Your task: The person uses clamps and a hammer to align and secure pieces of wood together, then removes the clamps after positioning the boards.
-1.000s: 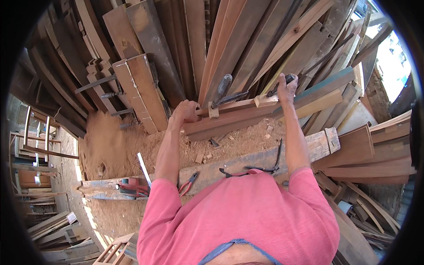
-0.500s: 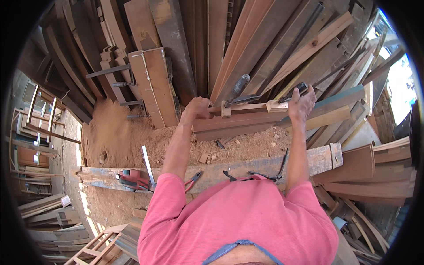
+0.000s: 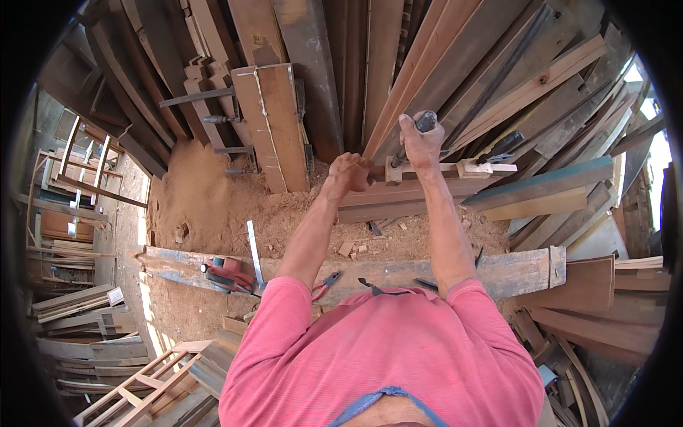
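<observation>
Moved since the earlier frame: right hand (image 3: 421,142), from the right clamp (image 3: 501,146) to the left clamp (image 3: 427,122).

Right hand: closed around the left clamp's dark handle. Left hand (image 3: 348,172): fingers curled at the left end of the reddish board (image 3: 413,192); firmness of grip cannot be told.

Reddish board: lying left to right beyond the plank, both clamps along its far edge. Two pale blocks: one (image 3: 393,175) at the left clamp, one (image 3: 473,169) at the right clamp.

Wood chips (image 3: 346,248): just near of the board. Sawdust (image 3: 199,192): heaped at left.

Weathered plank (image 3: 530,268): between person and board. On or against it: red-handled pliers (image 3: 326,285), metal strip (image 3: 255,250), red power tool (image 3: 226,275).

Upright board with white lines (image 3: 265,135): far left of the hands. Teal-edged board (image 3: 555,185): right of the reddish board. Light wooden frame (image 3: 140,390): near left.
</observation>
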`<state>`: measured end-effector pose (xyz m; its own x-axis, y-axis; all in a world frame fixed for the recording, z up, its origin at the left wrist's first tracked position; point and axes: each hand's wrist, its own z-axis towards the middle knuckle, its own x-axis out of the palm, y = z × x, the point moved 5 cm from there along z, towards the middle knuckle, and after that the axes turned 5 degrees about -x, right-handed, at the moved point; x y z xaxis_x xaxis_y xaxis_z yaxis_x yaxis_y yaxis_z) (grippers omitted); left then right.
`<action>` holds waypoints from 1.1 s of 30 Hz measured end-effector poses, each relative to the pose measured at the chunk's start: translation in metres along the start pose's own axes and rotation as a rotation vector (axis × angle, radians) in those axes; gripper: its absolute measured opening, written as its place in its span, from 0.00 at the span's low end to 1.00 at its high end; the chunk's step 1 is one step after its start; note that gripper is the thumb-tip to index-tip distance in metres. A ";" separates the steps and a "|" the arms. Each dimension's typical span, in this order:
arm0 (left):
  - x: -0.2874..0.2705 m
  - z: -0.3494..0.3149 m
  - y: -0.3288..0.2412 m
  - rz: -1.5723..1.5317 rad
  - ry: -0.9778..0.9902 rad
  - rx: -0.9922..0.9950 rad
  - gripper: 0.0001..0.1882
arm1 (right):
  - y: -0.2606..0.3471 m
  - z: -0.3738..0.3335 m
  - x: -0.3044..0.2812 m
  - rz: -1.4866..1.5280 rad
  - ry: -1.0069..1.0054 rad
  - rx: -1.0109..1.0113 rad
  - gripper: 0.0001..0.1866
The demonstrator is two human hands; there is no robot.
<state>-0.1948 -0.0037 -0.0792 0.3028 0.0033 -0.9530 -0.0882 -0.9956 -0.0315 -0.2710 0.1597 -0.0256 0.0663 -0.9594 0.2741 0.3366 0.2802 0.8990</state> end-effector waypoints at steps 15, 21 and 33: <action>-0.015 0.011 0.001 -0.071 -0.010 -0.013 0.20 | 0.052 0.008 0.016 -0.282 -0.306 -0.185 0.17; -0.004 0.015 0.011 -0.097 -0.051 -0.031 0.27 | 0.012 0.032 0.017 -0.182 -0.078 -0.006 0.13; -0.029 0.004 -0.005 -0.107 0.057 -0.073 0.23 | 0.045 0.009 0.013 -0.236 -0.238 -0.068 0.23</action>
<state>-0.2066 0.0018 -0.0525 0.3609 0.1067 -0.9265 0.0159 -0.9940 -0.1082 -0.2633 0.1604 0.0211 -0.2388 -0.9609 0.1404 0.3793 0.0407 0.9244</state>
